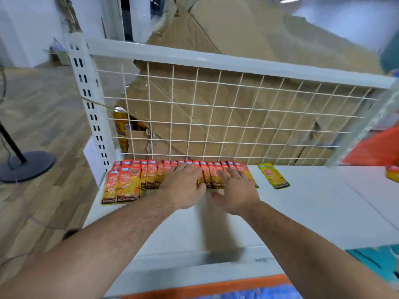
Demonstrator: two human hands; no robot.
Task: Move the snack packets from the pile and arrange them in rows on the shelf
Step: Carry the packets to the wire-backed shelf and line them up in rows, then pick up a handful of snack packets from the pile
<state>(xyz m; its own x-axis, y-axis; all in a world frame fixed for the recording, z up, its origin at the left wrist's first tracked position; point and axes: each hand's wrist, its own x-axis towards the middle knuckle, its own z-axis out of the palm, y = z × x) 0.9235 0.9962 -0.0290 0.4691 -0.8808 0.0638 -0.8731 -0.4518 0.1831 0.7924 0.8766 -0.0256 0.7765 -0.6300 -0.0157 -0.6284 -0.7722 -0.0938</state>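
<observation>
While both hands are lying flat on the row of red packets (151,173), the person is squaring it up at the back of the shelf (313,212), tight against the wire mesh (237,117). The left hand (185,187) and right hand (236,192) are side by side, nearly touching, with fingers straight and spread over the packet tops. They are pressing, not gripping anything.

The row is overlapping like tiles, running from the left post to about mid-shelf. Two front packets (122,187) are sitting lower at the left end, out of line. A yellow packet (273,176) is lying alone just right of the row, tilted.

To do this step well, I'd say:
- Keep the palms flat and the pressure light, so the packets are sliding rather than buckling.
- Push evenly toward the mesh, so the top edges are lining up.
- Avoid dragging sideways, since the overlap looks likely to fan out.

Likely next: straightening the yellow one or fetching more. A blurred orange shape (375,147) is showing at the right edge; I cannot tell if that is the pile.
</observation>
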